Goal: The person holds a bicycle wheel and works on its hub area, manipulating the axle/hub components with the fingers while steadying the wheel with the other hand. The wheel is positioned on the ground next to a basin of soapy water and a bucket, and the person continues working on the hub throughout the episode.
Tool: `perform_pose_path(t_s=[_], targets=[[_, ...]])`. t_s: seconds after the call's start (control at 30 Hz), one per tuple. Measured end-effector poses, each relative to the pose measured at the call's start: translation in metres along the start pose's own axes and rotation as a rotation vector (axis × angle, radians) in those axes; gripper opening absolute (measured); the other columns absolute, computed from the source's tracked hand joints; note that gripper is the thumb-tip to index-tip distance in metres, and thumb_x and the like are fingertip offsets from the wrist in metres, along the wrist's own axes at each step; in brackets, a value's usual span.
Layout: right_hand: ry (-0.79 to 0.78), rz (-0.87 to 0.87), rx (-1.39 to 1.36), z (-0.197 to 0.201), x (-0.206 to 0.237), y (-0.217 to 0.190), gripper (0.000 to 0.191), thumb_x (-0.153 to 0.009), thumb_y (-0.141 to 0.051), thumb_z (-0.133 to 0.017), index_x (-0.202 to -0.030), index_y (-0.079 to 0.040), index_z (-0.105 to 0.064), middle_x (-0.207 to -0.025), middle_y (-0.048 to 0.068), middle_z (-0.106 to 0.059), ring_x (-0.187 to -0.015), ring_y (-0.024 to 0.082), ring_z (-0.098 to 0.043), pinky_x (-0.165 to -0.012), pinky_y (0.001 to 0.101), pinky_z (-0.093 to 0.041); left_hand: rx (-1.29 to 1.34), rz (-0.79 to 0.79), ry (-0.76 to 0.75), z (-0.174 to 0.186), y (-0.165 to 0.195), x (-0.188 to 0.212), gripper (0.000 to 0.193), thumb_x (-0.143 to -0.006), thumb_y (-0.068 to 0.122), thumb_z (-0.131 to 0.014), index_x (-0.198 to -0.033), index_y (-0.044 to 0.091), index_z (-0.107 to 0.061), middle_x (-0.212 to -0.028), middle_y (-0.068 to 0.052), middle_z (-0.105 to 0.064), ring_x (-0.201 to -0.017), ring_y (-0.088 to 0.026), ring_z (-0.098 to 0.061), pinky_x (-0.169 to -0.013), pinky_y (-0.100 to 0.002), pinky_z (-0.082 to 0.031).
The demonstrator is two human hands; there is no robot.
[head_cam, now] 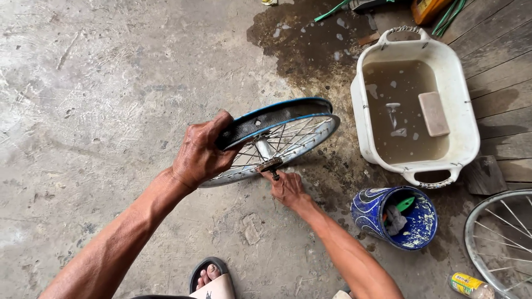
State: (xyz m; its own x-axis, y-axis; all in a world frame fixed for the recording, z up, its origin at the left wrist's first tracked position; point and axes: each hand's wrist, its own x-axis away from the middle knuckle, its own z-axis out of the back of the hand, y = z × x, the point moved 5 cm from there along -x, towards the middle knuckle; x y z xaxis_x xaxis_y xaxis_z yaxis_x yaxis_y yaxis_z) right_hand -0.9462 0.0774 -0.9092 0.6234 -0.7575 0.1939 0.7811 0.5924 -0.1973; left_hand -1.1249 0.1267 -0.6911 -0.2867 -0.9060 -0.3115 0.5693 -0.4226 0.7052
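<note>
Small cylindrical can [470, 284] lying on its side on the concrete floor [111, 111] at bottom right, yellow label with a green band, pale cap end; orange-yellow container [425, 8] cut by the top edge, label partly showing, print too small to tell; no signs, no screens.

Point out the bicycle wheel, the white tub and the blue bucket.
bicycle wheel [288, 119]: head view, on the blue rim's upper band.
white tub [470, 119]: head view, on its right rim.
blue bucket [367, 213]: head view, on its outer wall.
</note>
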Motion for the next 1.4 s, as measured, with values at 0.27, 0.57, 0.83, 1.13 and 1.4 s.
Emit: perform_pose_path(t_s=[0.27,0.57,0.83,1.13,1.4], targets=[[-0.013,-0.073,-0.315,0.005,0.000,0.008,0.072,-0.088,-0.006,-0.058,-0.157,-0.024,-0.044,-0.114,0.022,-0.060,-0.044,0.011,-0.046,-0.035,0.0271,-0.042,-0.003,-0.076,-0.082,-0.011,0.007,-0.010,0.020,-0.092,0.015,-0.073,-0.091,0.006,-0.056,-0.065,-0.010,-0.061,-0.052,-0.022,-0.058,-0.049,-0.039,-0.047],[-0.002,-0.099,-0.405,0.005,-0.009,0.010,0.068,-0.093,-0.004,-0.054,-0.157,-0.023,-0.043,-0.084,0.015,-0.065,-0.040,0.010,-0.041,-0.035,0.0277,-0.039,0.017,-0.001,-0.097,-0.011,-0.001,-0.010,0.018,-0.094,0.014,-0.070,-0.089,0.007,-0.054,-0.064,-0.009,-0.062,-0.050,-0.020,-0.059,-0.046,-0.038,-0.048],[-0.096,-0.232,-0.563,-0.012,0.000,-0.010,0.053,-0.105,-0.008,-0.045,-0.157,-0.020,-0.043,-0.076,0.016,-0.069,-0.044,0.009,-0.038,-0.036,0.0261,-0.035,-0.046,-0.071,0.023,-0.003,0.005,-0.011,0.027,-0.092,0.018,-0.076,-0.090,0.003,-0.054,-0.064,-0.016,-0.057,-0.054,-0.030,-0.054,-0.050,-0.041,-0.045],[0.072,-0.107,-0.228,0.005,0.015,0.022,0.071,-0.088,0.001,-0.047,-0.153,-0.028,-0.052,-0.106,0.019,-0.068,-0.050,0.008,-0.042,-0.037,0.0230,-0.037,-0.035,0.061,-0.064,-0.010,-0.011,-0.009,0.026,-0.094,0.020,-0.074,-0.085,0.008,-0.053,-0.058,-0.009,-0.059,-0.044,-0.020,-0.054,-0.045,-0.039,-0.044],[0.208,0.030,-0.043,0.009,0.015,0.018,0.076,-0.089,0.000,-0.049,-0.157,-0.034,-0.040,-0.125,0.029,-0.067,-0.037,0.007,-0.044,-0.029,0.0223,-0.041,-0.047,-0.071,-0.050,-0.009,0.005,-0.016,0.025,-0.091,0.018,-0.075,-0.091,0.005,-0.054,-0.064,-0.013,-0.060,-0.055,-0.027,-0.060,-0.051,-0.041,-0.046]])
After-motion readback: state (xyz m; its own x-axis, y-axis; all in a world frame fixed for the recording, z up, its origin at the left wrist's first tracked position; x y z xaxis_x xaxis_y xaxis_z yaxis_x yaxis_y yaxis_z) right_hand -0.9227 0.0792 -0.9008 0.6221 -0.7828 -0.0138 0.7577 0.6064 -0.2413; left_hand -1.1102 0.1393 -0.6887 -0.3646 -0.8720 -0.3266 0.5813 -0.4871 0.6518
